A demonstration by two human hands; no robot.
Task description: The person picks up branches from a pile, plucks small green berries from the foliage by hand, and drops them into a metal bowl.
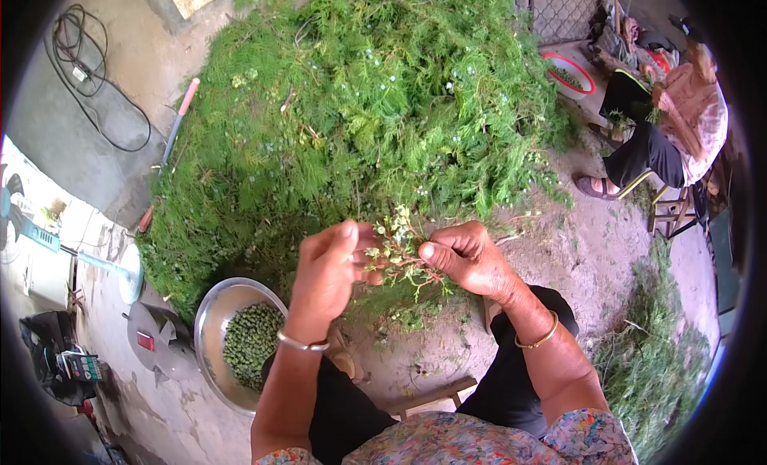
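Between thumb and fingers, my right hand (470, 261) pinches a leafy sprig (397, 243) bearing pale green seed cones. My left hand (331, 265) is at the sprig's left side, thumb raised and fingers apart; its fingertips are partly hidden behind the cones. A metal basin (209, 304) with many small green cones (254, 345) stands by my left forearm. Just beyond both hands rises a big heap of cut green conifer branches (359, 121).
A seated person (687, 121) works at the right near a red-rimmed basin (569, 75). A long-handled tool (180, 117) leans on the heap's left edge. A fan (128, 272), a coiled cable (78, 53) and a grey stool (156, 337) are on the left. More branches (651, 353) lie at the right.
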